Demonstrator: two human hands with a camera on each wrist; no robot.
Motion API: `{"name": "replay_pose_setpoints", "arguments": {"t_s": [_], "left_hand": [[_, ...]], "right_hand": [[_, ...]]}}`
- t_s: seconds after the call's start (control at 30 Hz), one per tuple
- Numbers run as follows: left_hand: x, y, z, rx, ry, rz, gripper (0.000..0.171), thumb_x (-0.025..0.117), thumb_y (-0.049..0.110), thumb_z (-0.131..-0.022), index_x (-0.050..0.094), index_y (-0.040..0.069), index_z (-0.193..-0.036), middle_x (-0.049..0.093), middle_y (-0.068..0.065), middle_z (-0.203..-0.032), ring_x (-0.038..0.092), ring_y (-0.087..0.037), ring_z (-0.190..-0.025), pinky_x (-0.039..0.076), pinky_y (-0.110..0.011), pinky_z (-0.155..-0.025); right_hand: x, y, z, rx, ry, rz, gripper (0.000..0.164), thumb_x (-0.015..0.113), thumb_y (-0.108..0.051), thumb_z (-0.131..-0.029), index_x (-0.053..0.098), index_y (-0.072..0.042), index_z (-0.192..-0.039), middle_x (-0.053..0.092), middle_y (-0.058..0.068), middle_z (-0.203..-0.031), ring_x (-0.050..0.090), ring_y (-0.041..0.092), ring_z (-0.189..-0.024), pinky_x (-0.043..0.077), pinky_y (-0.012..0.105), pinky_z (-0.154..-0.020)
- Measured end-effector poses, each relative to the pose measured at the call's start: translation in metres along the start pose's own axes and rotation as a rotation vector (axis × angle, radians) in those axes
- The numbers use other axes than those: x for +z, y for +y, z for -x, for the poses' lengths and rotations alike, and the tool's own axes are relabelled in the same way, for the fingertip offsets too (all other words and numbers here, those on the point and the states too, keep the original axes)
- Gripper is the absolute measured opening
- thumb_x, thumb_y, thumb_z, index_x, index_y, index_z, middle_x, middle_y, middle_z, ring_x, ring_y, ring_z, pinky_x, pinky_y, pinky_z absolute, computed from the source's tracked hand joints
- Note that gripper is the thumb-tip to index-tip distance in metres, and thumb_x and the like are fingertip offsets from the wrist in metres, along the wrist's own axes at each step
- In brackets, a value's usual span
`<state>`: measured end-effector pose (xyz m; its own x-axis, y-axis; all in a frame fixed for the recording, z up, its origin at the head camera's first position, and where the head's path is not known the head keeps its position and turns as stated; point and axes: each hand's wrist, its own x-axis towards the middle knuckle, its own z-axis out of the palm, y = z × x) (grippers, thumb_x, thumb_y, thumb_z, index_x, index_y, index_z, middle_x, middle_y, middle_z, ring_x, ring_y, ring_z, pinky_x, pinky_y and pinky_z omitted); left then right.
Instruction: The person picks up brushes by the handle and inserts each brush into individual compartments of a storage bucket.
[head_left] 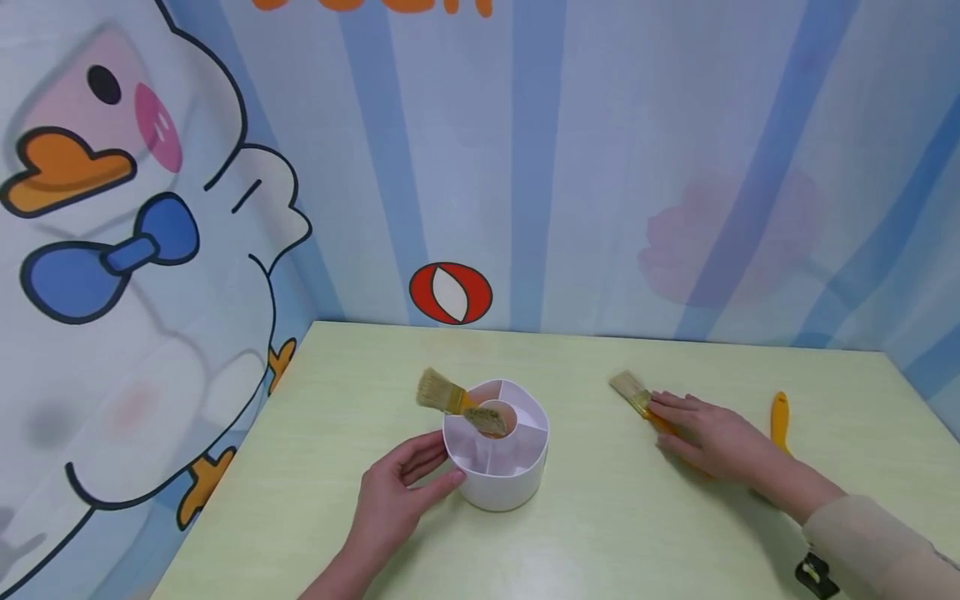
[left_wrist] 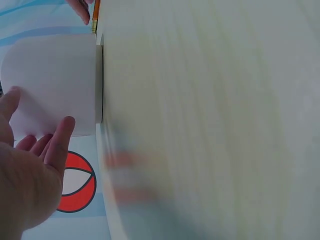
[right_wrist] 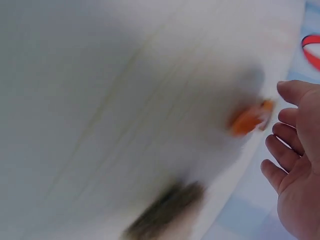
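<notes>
Left hand (head_left: 393, 492) grips the holder (head_left: 504, 490), its compartments (head_left: 517, 457) visible only in head view; right hand (head_left: 712, 437) loosely spread.

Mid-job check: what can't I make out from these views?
- Head: the bristles of the far-right brush, mostly hidden by the right forearm.
- Head: part of the middle brush, covered by the right hand.
- Head: lower parts of the pale-bristled brush and dark-bristled brush, hidden inside the white holder.
- Right wrist: dark shape, blurred and cut off by the bottom edge.
</notes>
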<state>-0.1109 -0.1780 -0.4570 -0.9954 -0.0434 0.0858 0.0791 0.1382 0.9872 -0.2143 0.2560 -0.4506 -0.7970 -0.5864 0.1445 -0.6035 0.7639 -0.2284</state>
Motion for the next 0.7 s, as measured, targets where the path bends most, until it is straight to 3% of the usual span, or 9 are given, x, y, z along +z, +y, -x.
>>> {"name": "replay_pose_setpoints", "arguments": {"t_s": [0.13,0.4,0.7], "left_hand": [[0.0,0.0,-0.001,-0.012,-0.007,0.012,0.048,0.091,0.012,-0.087,0.074,0.007,-0.131,0.074,-0.012,-0.132,0.072,-0.028,-0.123,0.063,-0.031,-0.094],[-0.001,-0.002,0.0,-0.033,-0.012,0.03,0.046,0.09,0.012,-0.087,0.074,0.006,-0.13,0.074,-0.014,-0.131,0.072,-0.03,-0.122,0.063,-0.03,-0.092],[-0.009,-0.003,-0.006,-0.045,-0.014,-0.017,0.05,0.092,0.014,-0.086,0.074,0.01,-0.132,0.073,-0.009,-0.135,0.07,-0.027,-0.127,0.061,-0.034,-0.099]], "right_hand": [[-0.004,-0.026,-0.006,-0.045,0.038,-0.056,0.052,0.075,-0.024,-0.102,0.063,-0.003,-0.148,0.06,0.018,-0.153,0.06,0.047,-0.135,0.055,0.062,-0.105],[-0.005,-0.077,-0.022,-0.104,0.044,-0.245,0.058,0.072,-0.034,-0.105,0.057,-0.011,-0.156,0.057,0.008,-0.158,0.057,0.035,-0.142,0.051,0.059,-0.111],[-0.004,-0.082,-0.02,-0.099,0.042,-0.243,0.059,0.073,-0.035,-0.104,0.058,-0.009,-0.154,0.059,0.009,-0.155,0.059,0.034,-0.141,0.052,0.058,-0.111]]}}
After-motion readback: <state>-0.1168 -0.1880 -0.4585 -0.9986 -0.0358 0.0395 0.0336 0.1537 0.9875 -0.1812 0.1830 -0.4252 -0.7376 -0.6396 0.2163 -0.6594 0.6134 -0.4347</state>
